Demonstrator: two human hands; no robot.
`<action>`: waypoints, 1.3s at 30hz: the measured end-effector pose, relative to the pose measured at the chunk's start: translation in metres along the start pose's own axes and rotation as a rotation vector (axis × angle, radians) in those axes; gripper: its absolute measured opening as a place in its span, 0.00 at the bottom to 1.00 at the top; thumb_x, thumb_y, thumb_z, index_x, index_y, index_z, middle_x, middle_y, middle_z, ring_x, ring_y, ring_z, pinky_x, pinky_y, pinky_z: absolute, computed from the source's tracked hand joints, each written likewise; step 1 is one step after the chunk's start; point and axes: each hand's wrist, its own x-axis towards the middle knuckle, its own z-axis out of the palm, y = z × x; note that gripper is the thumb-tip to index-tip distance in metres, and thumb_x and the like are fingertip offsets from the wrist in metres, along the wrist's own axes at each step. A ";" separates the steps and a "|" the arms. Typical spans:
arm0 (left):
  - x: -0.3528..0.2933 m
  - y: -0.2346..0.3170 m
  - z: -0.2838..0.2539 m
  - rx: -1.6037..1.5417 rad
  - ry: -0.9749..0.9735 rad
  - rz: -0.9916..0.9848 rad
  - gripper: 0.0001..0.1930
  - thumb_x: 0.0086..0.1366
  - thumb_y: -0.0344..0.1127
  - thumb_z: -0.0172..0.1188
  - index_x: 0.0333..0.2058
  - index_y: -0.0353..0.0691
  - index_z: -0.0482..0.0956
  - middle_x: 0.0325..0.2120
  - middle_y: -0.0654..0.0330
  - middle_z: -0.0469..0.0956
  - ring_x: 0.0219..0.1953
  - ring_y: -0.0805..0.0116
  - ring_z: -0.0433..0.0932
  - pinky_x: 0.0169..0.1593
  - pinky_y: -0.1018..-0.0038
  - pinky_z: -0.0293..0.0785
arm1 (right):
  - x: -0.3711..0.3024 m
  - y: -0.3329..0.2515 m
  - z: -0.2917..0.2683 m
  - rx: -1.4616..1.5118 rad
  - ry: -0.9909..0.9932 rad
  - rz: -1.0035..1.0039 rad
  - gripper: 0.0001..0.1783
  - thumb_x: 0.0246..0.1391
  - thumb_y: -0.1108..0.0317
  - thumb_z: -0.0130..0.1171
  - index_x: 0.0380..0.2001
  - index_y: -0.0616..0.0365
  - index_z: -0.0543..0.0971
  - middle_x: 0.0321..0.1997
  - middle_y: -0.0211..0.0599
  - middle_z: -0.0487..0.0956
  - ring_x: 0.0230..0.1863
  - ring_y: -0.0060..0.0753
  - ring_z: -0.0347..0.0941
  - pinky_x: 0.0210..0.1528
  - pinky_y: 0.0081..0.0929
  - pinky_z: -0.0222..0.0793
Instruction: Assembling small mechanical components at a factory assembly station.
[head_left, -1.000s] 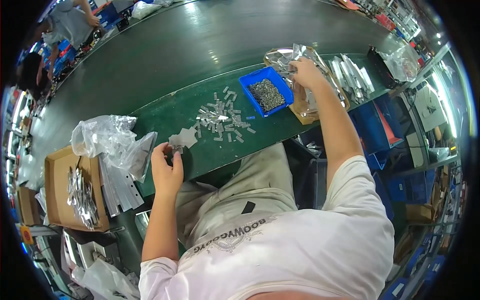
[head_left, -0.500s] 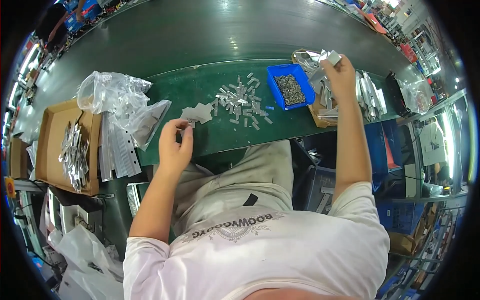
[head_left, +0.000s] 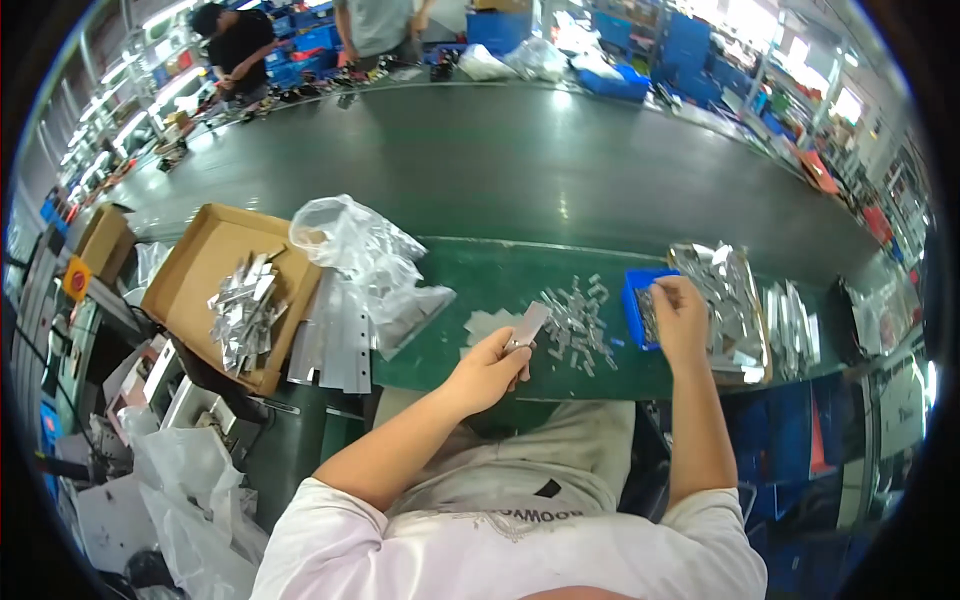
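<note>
Head view of two bare hands working at a green table (head_left: 430, 372), places being given from the blue bin (head_left: 634, 308). The bin is standing on the table and is holding many small metal fittings (head_left: 648, 320). The right hand (head_left: 682, 312) is reaching over the bin's right side, its fingers bending downward and inward; whether they are gripping a fitting cannot be told, their tips being partly hidden. The left hand (head_left: 497, 366) is hovering left of the bin and nearer the body, its thumb and fingers closing on a flat grey metal plate (head_left: 531, 320), which is projecting from the grip toward the bin. Just left of the bin, small metal strips (head_left: 576, 325) are lying in a loose scatter, a small blue piece (head_left: 617, 342) lying between them and the bin. Farther left of the bin, behind the left hand, more flat plates (head_left: 484, 325) are overlapping on the table. Well left of the bin, a clear plastic bag (head_left: 362, 245) is resting beside a shallow cardboard box (head_left: 200, 255), which is holding shiny metal pieces (head_left: 243, 318). Just right of the bin, a carton of reflective parts (head_left: 735, 300) is standing, and beyond it long pale strips (head_left: 790, 328) are lying.
</note>
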 end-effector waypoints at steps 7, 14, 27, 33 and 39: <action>0.031 -0.027 -0.012 -0.103 0.140 0.024 0.11 0.72 0.41 0.44 0.40 0.40 0.70 0.21 0.64 0.73 0.18 0.78 0.69 0.21 0.82 0.64 | 0.020 0.032 0.014 -0.463 -0.369 -0.134 0.11 0.49 0.73 0.55 0.37 0.63 0.78 0.38 0.52 0.78 0.41 0.56 0.74 0.47 0.40 0.70; 0.021 -0.030 -0.008 0.052 0.094 0.110 0.11 0.73 0.42 0.42 0.42 0.40 0.67 0.22 0.63 0.73 0.20 0.77 0.71 0.24 0.81 0.66 | 0.029 0.024 0.013 -0.550 -0.349 -0.088 0.09 0.49 0.67 0.57 0.30 0.61 0.81 0.31 0.49 0.80 0.37 0.52 0.76 0.41 0.40 0.71; 0.025 -0.049 0.003 0.081 0.143 0.312 0.08 0.69 0.33 0.51 0.44 0.39 0.69 0.25 0.62 0.77 0.22 0.78 0.73 0.23 0.80 0.68 | 0.016 0.012 0.006 0.041 -0.067 0.108 0.13 0.44 0.76 0.65 0.36 0.66 0.77 0.24 0.34 0.78 0.25 0.23 0.73 0.29 0.21 0.68; 0.037 -0.040 0.026 -0.149 0.160 0.173 0.08 0.68 0.33 0.52 0.44 0.40 0.70 0.24 0.61 0.77 0.19 0.78 0.73 0.19 0.84 0.63 | -0.068 -0.044 0.056 0.283 -0.360 -0.081 0.05 0.43 0.75 0.69 0.25 0.63 0.82 0.26 0.34 0.80 0.26 0.21 0.73 0.30 0.18 0.68; 0.022 -0.037 0.025 0.118 0.170 0.165 0.07 0.66 0.30 0.53 0.41 0.35 0.72 0.27 0.59 0.79 0.23 0.76 0.76 0.27 0.78 0.71 | -0.094 -0.009 0.087 0.319 -0.152 -0.133 0.06 0.46 0.77 0.65 0.30 0.63 0.82 0.32 0.40 0.81 0.33 0.32 0.78 0.35 0.23 0.72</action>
